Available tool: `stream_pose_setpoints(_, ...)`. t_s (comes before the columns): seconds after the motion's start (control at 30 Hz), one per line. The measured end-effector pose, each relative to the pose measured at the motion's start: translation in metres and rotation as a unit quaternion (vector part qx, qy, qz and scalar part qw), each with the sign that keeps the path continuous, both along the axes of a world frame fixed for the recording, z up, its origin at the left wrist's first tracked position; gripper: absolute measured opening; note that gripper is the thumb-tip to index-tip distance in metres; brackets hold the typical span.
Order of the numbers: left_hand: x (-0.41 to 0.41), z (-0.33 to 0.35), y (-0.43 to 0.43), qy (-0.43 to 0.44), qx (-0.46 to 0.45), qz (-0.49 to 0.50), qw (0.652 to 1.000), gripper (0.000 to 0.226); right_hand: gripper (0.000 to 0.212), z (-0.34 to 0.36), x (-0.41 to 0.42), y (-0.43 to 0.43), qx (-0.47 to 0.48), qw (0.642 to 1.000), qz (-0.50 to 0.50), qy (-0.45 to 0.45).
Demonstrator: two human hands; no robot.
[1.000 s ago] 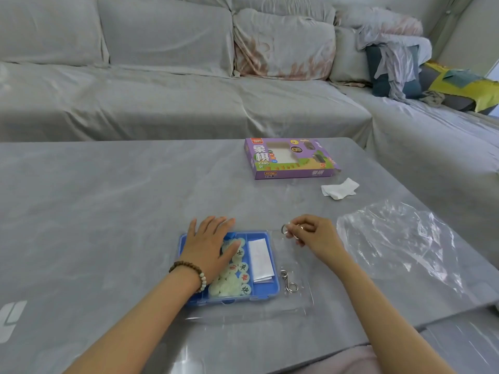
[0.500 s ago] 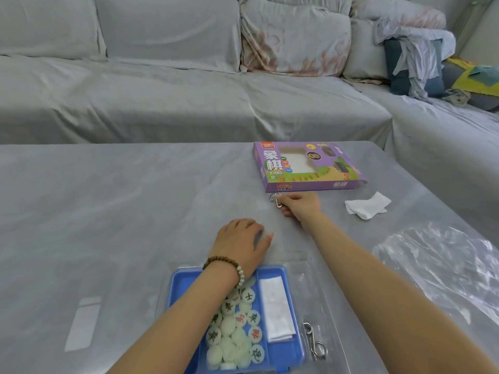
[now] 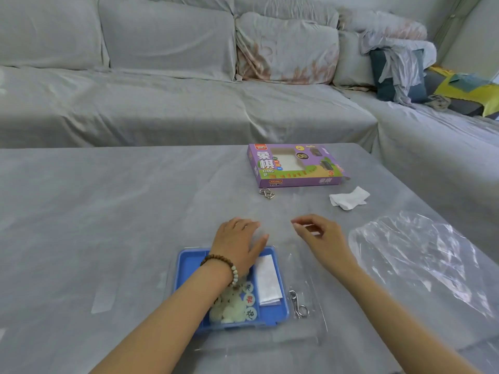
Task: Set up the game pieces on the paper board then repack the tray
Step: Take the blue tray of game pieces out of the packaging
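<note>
Tray, blue and shallow, lies on the desk right in front of me. In its nearer half the pale round game pieces lie in a loose heap, a few showing red or dark characters. The folded white paper board lies along its right side.

My left hand lies palm down over the tray's far edge, fingers straight and relaxed — gripping nothing. A beaded bracelet circles that wrist. My right hand is just to the right, beyond the tray's far right corner, fingers loosely curled, thumb and forefinger close together, with nothing in it that I can see.

Just beside the tray's right wall lies a metal wire puzzle, on a clear plastic sheet that spreads around the tray. A second wire puzzle lies farther off, just beside the near edge of the purple game box. Right of the box is a crumpled white tissue, and nearer me on the right is a clear plastic bag. A grey-covered sofa stands beyond the desk.
</note>
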State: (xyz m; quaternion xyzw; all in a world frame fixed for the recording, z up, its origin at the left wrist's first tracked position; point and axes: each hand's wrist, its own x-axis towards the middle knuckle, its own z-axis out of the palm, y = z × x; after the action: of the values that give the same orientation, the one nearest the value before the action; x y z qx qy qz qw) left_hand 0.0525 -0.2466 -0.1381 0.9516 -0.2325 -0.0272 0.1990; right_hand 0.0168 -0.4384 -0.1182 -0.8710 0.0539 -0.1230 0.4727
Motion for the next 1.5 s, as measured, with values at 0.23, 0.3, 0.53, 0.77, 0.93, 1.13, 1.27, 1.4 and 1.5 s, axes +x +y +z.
stream_pose_setpoints(0.23, -0.059, -0.015, 0.008, 0.005, 0.09, -0.026, 0.996, 0.08, 0.017, -0.002, -0.101, -0.001, -0.155, 0.976, 0.146, 0.042)
stream_pose_setpoints(0.3, -0.061, -0.019, 0.009, -0.002, 0.084, -0.022, 0.996, 0.089, 0.043, -0.006, -0.107, -0.002, -0.283, 0.94, 0.184, 0.048)
stream_pose_setpoints(0.53, -0.061, -0.019, 0.01, -0.002, 0.059, -0.017, 0.998, 0.068, 0.07, -0.015, -0.115, 0.005, -0.382, 0.898, 0.21, 0.065)
stream_pose_setpoints(0.77, -0.061, -0.019, 0.01, -0.008, 0.05, -0.015, 0.999, 0.053, 0.037, -0.01, -0.114, 0.005, -0.325, 0.919, 0.209, 0.08)
stream_pose_setpoints(0.93, -0.061, -0.017, 0.009, -0.005, 0.045, -0.016, 0.999, 0.053, 0.004, -0.007, -0.111, -0.003, -0.145, 0.966, 0.186, 0.102)
stream_pose_setpoints(1.13, -0.06, -0.015, 0.01, 0.005, 0.035, -0.017, 0.999, 0.051, 0.008, 0.0, -0.105, -0.006, 0.031, 0.988, 0.117, 0.095)
stream_pose_setpoints(1.27, -0.046, -0.005, 0.011, -0.023, -0.09, 0.002, 0.996, 0.043, 0.016, 0.008, -0.082, -0.01, 0.13, 0.986, 0.056, 0.09)
stream_pose_setpoints(1.4, -0.014, 0.003, 0.009, 0.006, -0.155, 0.036, 0.987, 0.034, 0.012, 0.01, -0.029, -0.012, 0.149, 0.986, 0.007, 0.079)
stream_pose_setpoints(1.5, 0.019, 0.002, 0.007, 0.063, -0.12, 0.037, 0.99, 0.037, 0.004, 0.003, 0.031, -0.01, 0.161, 0.983, -0.033, 0.078)
